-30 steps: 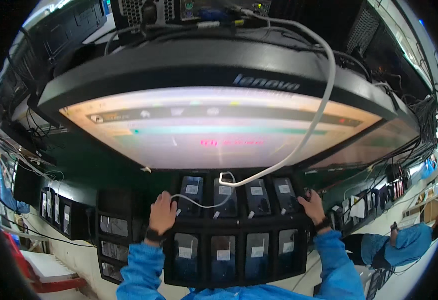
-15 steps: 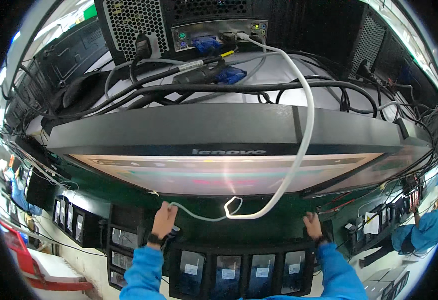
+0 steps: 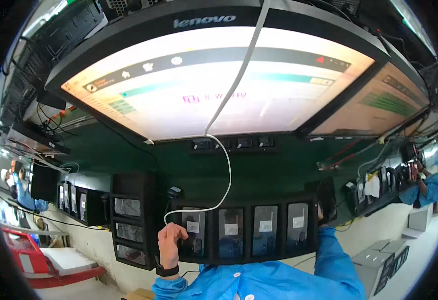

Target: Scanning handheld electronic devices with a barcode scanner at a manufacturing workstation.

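Note:
A white cable (image 3: 230,175) hangs down in front of the monitor, and its lower end loops to my left hand (image 3: 169,246), whose closed fingers hold it. That hand is at the left end of a black tray (image 3: 245,204). Several dark phones (image 3: 230,227) with white labels stand side by side in the tray's slots. At the tray's right end is my right hand (image 3: 320,212), beside a dark flat object (image 3: 327,192); its fingers are mostly hidden. The cable tip cannot be made out.
A large lit monitor (image 3: 219,107) spans the far side, with a second screen (image 3: 379,105) at its right. Another black rack (image 3: 128,187) of phones stands left of the tray. Smaller phones (image 3: 244,143) lie below the monitor. Co-workers in blue (image 3: 426,189) are at both sides.
My view has tilted down toward the tray. My left hand has come down and nearer with the cable, which hangs straighter. My right hand has moved down to the tray's right end.

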Demonstrator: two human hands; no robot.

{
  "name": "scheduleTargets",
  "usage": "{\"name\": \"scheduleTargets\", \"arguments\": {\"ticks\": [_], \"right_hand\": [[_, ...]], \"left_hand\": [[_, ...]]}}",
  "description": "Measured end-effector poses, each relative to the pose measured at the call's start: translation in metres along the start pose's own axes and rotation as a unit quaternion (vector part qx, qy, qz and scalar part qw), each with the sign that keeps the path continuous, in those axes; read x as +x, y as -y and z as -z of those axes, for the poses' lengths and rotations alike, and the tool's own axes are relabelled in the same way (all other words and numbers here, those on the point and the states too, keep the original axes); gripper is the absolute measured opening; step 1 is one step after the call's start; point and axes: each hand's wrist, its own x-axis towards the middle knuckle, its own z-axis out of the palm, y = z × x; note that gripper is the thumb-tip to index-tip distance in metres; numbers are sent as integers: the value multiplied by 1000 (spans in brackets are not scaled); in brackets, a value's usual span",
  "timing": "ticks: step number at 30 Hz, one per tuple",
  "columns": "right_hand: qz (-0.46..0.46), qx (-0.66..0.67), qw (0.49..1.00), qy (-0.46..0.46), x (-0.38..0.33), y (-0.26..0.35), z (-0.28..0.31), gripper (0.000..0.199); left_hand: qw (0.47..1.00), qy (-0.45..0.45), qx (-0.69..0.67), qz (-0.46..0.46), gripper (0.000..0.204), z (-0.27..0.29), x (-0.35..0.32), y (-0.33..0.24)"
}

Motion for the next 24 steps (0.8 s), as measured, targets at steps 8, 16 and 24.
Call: {"name": "scheduleTargets", "arguments": {"ticks": [8, 16, 24], "right_hand": [[-188, 427, 884, -1, -73, 235, 99, 61], [-174, 316, 932, -43, -126, 295, 62, 44], [-135, 321, 937, 2, -135, 280, 51, 32]], "left_hand": [[969, 243, -38, 17, 37, -43, 0, 27], [896, 436, -88, 17, 39, -136, -19, 23], [907, 415, -37, 61, 39, -176, -43, 51]]}}
